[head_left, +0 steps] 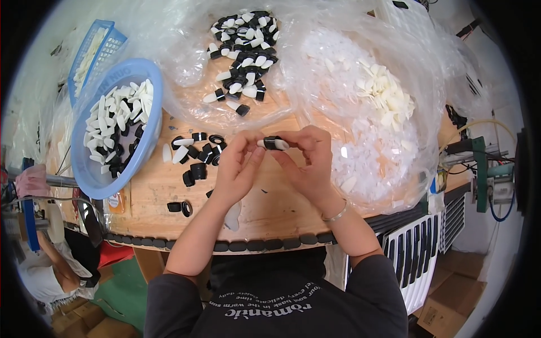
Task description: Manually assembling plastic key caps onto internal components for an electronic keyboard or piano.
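Note:
Over the middle of the wooden table, both my hands pinch one small black ring-shaped cap with a white tongue-shaped piece lying through it. My left hand is closed on its left end, fingertips and thumb together. From the other side, my right hand grips the right end between thumb and fingers. Beside my left hand lie loose black caps, some with white pieces in them. A heap of black caps fitted with white pieces is at the far middle.
A blue basin on the left holds white pieces and black caps; a blue basket stands behind it. Clear plastic sheeting on the right carries many thin white pieces. Black padding lines the table's near edge. Another person is at far left.

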{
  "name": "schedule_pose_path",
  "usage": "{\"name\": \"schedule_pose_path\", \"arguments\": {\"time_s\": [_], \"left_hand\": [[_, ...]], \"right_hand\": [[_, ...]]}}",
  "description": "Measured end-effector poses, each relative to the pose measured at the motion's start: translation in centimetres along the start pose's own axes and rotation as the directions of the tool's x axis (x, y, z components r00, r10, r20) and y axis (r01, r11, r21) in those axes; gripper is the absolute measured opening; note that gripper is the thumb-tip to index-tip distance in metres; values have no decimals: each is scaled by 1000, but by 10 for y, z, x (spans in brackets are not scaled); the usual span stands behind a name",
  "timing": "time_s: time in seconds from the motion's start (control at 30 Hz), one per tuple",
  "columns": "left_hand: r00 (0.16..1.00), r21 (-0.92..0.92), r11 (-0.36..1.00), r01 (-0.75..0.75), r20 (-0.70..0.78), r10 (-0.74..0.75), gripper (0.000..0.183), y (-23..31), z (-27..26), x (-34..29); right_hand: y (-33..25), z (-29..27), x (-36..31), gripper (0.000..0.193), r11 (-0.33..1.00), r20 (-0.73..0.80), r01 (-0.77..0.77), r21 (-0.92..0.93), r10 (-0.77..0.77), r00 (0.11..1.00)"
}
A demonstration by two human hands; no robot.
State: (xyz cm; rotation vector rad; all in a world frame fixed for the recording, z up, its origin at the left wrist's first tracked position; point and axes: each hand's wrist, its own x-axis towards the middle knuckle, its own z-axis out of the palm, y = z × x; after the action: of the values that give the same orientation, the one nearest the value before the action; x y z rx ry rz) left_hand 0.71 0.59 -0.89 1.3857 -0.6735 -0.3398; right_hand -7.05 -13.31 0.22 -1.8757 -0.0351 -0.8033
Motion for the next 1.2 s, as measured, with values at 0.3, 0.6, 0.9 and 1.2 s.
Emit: {"name": "schedule_pose_path", "arguments": {"time_s": [0.3, 0.6, 0.9, 1.2], "left_hand": [[995, 79, 993, -90, -34, 93, 9, 7, 6, -1], [966, 201, 947, -252, -14, 260, 3, 13, 4, 4], [994, -153, 987, 40, -96, -55, 6, 15, 12, -8], [941, 525, 781, -338, 184, 284, 15, 26, -10, 7]], "right_hand": [[-11, -9, 11, 26, 954, -20, 237, -184, -245, 969], [-18, -10, 11, 21, 986, 48, 142, -92, -138, 989], [-19, -11, 12, 19, 986, 24, 144, -84, -142, 990], [-14, -17, 9, 17, 938, 170, 276, -210, -243, 955]]}}
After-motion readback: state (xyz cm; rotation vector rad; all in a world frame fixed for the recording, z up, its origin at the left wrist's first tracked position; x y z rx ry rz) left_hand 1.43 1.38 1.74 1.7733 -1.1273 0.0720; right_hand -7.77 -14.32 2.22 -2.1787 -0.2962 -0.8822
